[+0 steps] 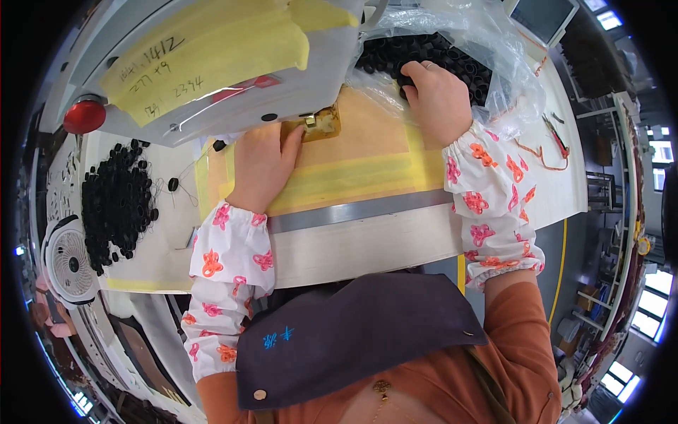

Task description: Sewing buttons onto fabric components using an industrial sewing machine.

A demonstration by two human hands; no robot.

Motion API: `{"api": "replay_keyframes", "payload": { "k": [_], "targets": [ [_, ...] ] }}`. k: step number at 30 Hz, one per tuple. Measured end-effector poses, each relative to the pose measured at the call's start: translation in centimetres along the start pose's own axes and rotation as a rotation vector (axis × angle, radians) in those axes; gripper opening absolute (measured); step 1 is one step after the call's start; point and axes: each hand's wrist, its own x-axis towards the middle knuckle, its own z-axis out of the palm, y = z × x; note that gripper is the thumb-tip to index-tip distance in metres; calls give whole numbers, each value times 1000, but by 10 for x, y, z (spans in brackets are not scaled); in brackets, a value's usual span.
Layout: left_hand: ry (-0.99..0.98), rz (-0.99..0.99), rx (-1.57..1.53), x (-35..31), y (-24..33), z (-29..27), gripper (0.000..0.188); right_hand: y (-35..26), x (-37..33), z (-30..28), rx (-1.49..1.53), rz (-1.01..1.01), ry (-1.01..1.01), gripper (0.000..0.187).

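My right hand (439, 99) reaches over the heap of black loops (459, 67) in a clear plastic bag (519, 78). Its thumb and forefinger are closed around one of the loops at the heap's near left edge. Under the head of the sewing machine (282, 106) lies my left hand (263, 166), on the tan work surface. Its thumb points to the small metal foot and plate (321, 124); the machine hides its other fingers, so what they hold does not show.
To the left, a pile of black loops (120, 201) lies beside a small white fan (70, 261). A single black loop (173, 184) with loose threads sits nearer the machine. A red knob (85, 115) juts from the machine. Snips (556, 136) and orange cord (544, 157) lie at the right.
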Motion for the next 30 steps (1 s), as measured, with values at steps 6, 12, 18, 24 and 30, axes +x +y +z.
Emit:
{"api": "replay_keyframes", "payload": {
  "k": [6, 12, 18, 24, 30],
  "targets": [
    [55, -66, -33, 6, -2, 0, 28, 3, 5, 3, -133, -22, -40, 19],
    [-45, -73, -78, 5, -7, 2, 28, -1, 7, -3, -75, -25, 21, 19],
    [-174, -368, -445, 0, -5, -8, 27, -62, -17, -9, 1025, 75, -281, 19],
    [-139, -402, -710, -4, -1, -10, 18, -75, -28, 15, 1000, 59, -360, 25],
    [-293, -433, -833, 3, 5, -20, 15, -83, -33, 24, 841, -54, -122, 22]
  ]
}}
